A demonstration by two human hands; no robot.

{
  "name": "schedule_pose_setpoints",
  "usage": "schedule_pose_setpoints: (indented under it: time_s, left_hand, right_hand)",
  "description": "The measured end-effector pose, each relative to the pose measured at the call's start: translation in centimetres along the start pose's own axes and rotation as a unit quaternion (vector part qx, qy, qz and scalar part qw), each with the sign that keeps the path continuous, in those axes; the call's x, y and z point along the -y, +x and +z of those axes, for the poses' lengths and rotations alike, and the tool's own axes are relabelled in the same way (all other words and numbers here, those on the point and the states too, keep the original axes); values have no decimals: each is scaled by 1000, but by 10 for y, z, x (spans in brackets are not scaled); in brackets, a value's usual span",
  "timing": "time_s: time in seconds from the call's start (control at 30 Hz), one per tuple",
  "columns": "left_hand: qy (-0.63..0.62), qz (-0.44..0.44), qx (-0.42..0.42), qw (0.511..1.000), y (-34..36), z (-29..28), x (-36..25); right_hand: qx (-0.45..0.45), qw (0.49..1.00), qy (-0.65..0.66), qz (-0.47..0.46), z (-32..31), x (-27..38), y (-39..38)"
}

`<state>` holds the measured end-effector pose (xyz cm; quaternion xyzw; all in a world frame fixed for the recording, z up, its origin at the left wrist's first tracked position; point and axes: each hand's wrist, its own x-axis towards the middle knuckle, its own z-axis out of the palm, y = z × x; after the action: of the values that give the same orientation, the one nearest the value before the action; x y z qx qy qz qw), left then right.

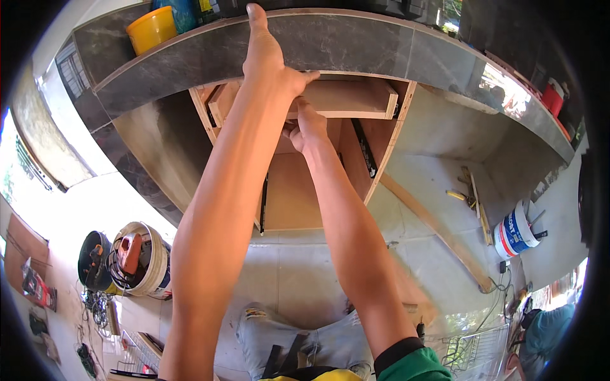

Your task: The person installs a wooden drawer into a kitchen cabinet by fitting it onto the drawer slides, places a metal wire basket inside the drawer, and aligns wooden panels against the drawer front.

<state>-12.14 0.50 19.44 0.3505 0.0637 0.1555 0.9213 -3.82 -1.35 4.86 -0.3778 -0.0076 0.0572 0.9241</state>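
Drawer (356,105), probably light, stiff and best held by both sides, sits just above the right hand (307,127), whose grip cannot be told, while the left (264,57) spreads unclenched before the counter (356,44).

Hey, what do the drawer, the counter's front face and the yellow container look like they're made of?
Drawer: probably plywood, unpainted, going by its matt pale-tan panels. Counter's front face: dark grey tile or stone, semi-polished, with light veining and a vertical seam. Yellow container: likely plastic, smooth, with even, bright colour.
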Motion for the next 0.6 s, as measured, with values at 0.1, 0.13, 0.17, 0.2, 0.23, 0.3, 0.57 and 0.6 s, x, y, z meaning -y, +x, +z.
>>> schedule_pose_setpoints:
  time_s: [0.1, 0.13, 0.17, 0.2, 0.23, 0.3, 0.57, 0.6]
  left_hand:
    - [-10, 9, 21, 1000, 10, 0, 3]
    - [-7, 7, 20, 1000, 12, 0, 3]
    - [-10, 16, 26, 999, 14, -1, 5]
    - [-14, 25, 31, 999, 17, -3, 5]
    - [-12, 21, 30, 999, 21, -2, 3]
    - [-13, -27, 6, 1000, 26, 0, -1]
    - [-2, -8, 40, 999, 23, -8, 1]
    - [-6, 2, 65, 998, 23, -8, 2]
  right_hand:
    - [-9, 999, 33, -42, 0, -4, 5]
    - [-16, 997, 39, -69, 1, -6, 5]
    - [-20, 997, 42, -68, 2, -9, 5]
    - [-36, 995, 47, -75, 4, -9, 4]
    - [-53, 994, 52, -82, 6, -10, 2]
    - [-51, 994, 58, -80, 5, -10, 1]
    - [-28, 996, 41, -70, 1, -13, -16]
    - [-29, 996, 44, -74, 1, -13, -18]
